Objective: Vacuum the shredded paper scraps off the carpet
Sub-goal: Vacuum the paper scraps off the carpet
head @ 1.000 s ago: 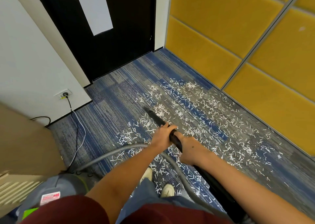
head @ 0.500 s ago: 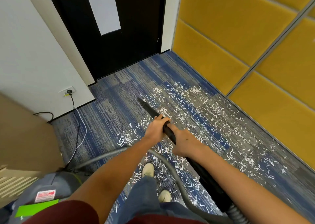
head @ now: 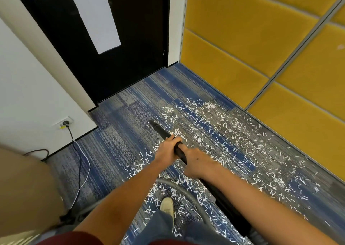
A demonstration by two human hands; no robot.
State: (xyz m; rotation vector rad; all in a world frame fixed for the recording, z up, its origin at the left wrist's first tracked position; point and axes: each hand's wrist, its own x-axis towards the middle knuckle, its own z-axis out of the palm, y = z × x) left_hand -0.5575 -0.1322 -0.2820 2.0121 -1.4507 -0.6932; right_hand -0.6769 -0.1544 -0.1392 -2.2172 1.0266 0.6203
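Hardly begun, judging from the floor. Closest in, around the pale shoe (head: 167, 205) and under the grey vacuum hose (head: 186, 192): shredded paper scraps (head: 211, 105) thick on the blue-grey carpet (head: 115, 136). Next out, both hands on the black vacuum wand (head: 160, 131): left hand (head: 166, 149) ahead, fingers curled over the top; right hand (head: 196, 162) just behind, fingers clamped round the tube. Further on, the nozzle tip (head: 151, 122) low at the left fringe of the litter; touching the pile or not, cannot tell. Beyond and to the right, a broad scatter reaching the foot of the yellow wall panels (head: 242, 48). Left of the nozzle, bare of scraps toward the black door (head: 140, 48); cleared or never littered, cannot tell. Nearly all left to do.

For room: open carpet ahead and left for long strokes. Hemmed on the right by the panels, with scraps close against that edge, probably calling for the tip run along it. At the left, a power cord (head: 80, 162) trailing from the wall socket (head: 63, 122) beside a beige furniture side (head: 24, 188); worth keeping clear of.
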